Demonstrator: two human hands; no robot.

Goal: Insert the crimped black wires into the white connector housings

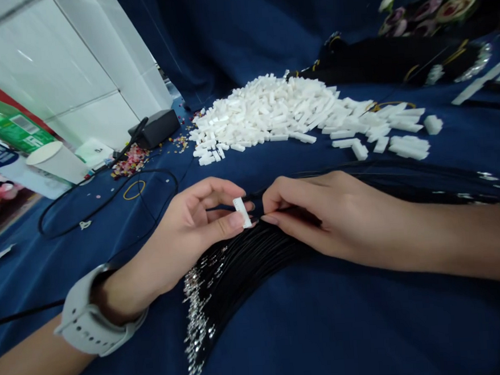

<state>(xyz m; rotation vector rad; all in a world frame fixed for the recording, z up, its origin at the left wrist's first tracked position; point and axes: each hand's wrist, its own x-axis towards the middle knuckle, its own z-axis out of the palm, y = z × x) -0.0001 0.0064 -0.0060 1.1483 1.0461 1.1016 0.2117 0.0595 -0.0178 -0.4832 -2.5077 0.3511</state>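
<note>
Between the thumb and fingers of my left hand (209, 213) is a small white plastic connector housing (242, 212), tilted, with a row of tiny marks along its face. My right hand (320, 208) is closed in a pinch just right of it; a thin black wire seems to be in the fingertips, mostly hidden by them. Under both hands lies a thick bundle of black wires (251, 267). Their shiny silver ends (195, 323) fan out toward the lower left. More black wires run off to the right behind my right forearm.
A large heap of white housings (265, 109) lies beyond my hands on the blue cloth (328, 325). At left are a black box (158, 128), small coloured bits (130, 160), a yellow rubber band (134, 190), a paper cup (57, 161) and a green bottle (8, 121). Further black bundles (386, 58) lie behind.
</note>
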